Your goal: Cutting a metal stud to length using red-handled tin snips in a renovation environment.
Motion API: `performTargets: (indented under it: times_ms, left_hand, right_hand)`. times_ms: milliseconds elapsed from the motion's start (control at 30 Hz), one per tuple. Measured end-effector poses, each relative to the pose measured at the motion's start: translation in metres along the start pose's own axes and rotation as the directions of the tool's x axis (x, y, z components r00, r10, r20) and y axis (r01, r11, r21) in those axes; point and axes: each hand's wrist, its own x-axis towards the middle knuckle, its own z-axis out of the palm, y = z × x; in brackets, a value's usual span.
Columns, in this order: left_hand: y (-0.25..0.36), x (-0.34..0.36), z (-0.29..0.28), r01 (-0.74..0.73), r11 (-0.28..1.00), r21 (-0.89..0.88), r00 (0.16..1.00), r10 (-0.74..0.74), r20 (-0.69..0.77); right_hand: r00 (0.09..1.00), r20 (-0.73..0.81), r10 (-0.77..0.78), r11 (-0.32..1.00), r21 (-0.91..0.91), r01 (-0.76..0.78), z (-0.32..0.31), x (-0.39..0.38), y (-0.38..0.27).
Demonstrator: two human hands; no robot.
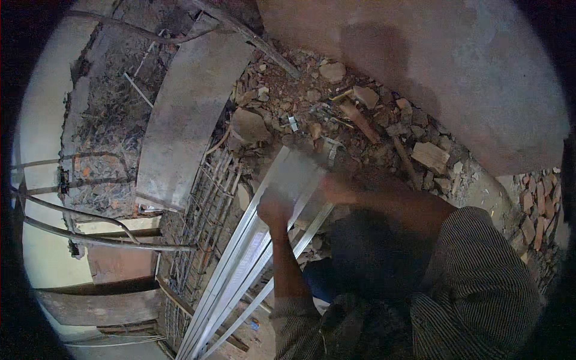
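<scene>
Long silvery metal profiles (237,273) run in a slanting bundle from the lower left up to the middle of the head view. Over their upper part is my left hand (276,209), its fingers smeared by motion. My right hand (337,187) reaches in from the right to the edge of the profiles near their far end. It too is blurred, with a small reddish spot at its fingertips. Whether either hand grips the metal cannot be made out. Striped sleeves (489,270) cover my upper arms.
Broken bricks and rubble (384,129) lie beyond the profiles, with a wooden pole (258,42) slanting in. A rusty rebar cage (207,198) stands left of the bundle, beside a grey panel (186,108). A plain wall (480,78) rises at the far right, near stacked bricks (540,204).
</scene>
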Motion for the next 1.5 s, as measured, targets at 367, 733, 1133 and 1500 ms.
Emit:
performTargets:
  times_ms: [367,733,1133,1500]
  left_hand:
    - [-0.004,0.001,-0.007,-0.122,0.988,-0.100,0.967,0.141,0.213]
    - [-0.016,0.008,-0.016,-0.055,0.988,-0.144,0.947,0.097,0.307]
    - [-0.060,0.038,0.003,-0.388,0.801,-0.455,0.732,0.568,0.376]
    - [-0.052,0.047,-0.013,0.058,0.741,-0.669,0.567,0.527,0.633]
  right_hand:
    - [0.996,-0.058,-0.067,0.821,0.564,0.088,0.019,0.011,0.019]
    - [0.984,0.047,-0.170,0.982,-0.069,0.173,0.020,0.004,0.039]
    - [0.951,0.236,0.200,0.978,0.011,-0.208,0.011,-0.002,0.043]
    - [0.998,0.009,-0.056,0.985,0.165,0.054,0.057,0.007,0.061]
